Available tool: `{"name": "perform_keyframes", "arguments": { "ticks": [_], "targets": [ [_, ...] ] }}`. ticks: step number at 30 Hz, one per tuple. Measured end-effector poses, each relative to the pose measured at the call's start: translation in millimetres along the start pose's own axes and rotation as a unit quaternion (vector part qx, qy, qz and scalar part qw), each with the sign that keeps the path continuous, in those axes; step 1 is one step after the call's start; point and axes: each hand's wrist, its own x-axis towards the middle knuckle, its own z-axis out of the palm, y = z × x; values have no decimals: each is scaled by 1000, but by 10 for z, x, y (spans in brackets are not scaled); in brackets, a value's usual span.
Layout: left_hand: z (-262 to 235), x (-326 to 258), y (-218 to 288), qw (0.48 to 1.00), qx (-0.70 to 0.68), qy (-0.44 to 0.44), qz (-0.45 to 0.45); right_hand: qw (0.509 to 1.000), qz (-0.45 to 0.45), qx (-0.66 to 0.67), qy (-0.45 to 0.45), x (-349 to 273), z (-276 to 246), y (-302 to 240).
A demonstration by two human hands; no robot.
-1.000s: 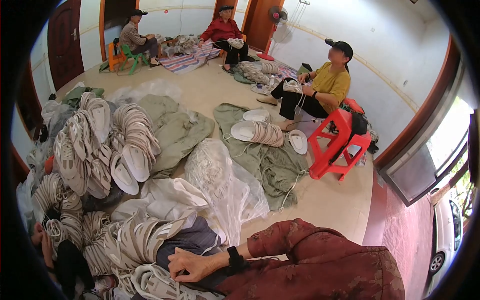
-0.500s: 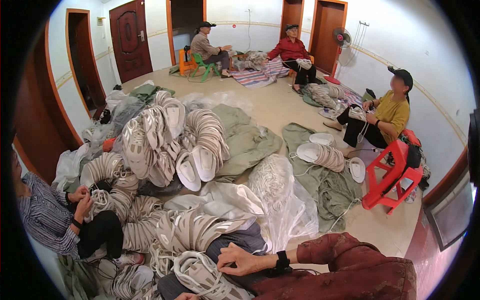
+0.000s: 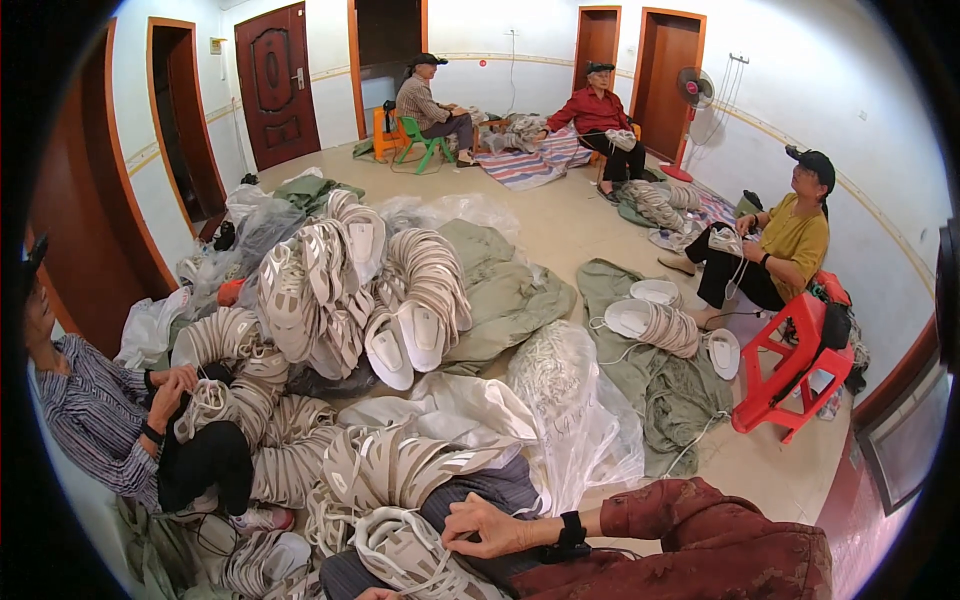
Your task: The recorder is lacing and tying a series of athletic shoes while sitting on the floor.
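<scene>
A beige shoe upper (image 3: 405, 545), its pale collar uppermost, rests on the person's lap in dark striped trousers (image 3: 502, 488), between the knees, with white laces (image 3: 437, 577) loose across it. The right hand (image 3: 482, 527) sits against the upper's right edge, fingers curled and thumb drawn near the index; whether a lace is pinched between them, I cannot tell. Only a sliver of the left hand (image 3: 378, 594) shows, low beside the upper; how open it is, or what it has hold of, cannot be told.

A row of nested uppers (image 3: 395, 468) leans just past the lap's front edge, and beyond it lies a clear plastic bag (image 3: 552, 365) of white cord.

The upper looks unsteady on soft cloth: a hard tug from the right, without bracing from the left, could twist it or tip it over the front edge. The slack laces could tangle, and a shifting knee could topple the nested row.
</scene>
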Motion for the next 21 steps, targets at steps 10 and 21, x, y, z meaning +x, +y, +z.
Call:
{"name": "perform_keyframes", "arguments": {
  "ticks": [10, 21],
  "targets": [
    [2, -4, 16, 1000, 0, 6, -17, 1000, 3, -5, 1, -13, 12, -1],
    [16, -22, 135, 1000, -2, 10, -3, 1000, 4, -8, 8, -13, 14, 5]
  ]
}}
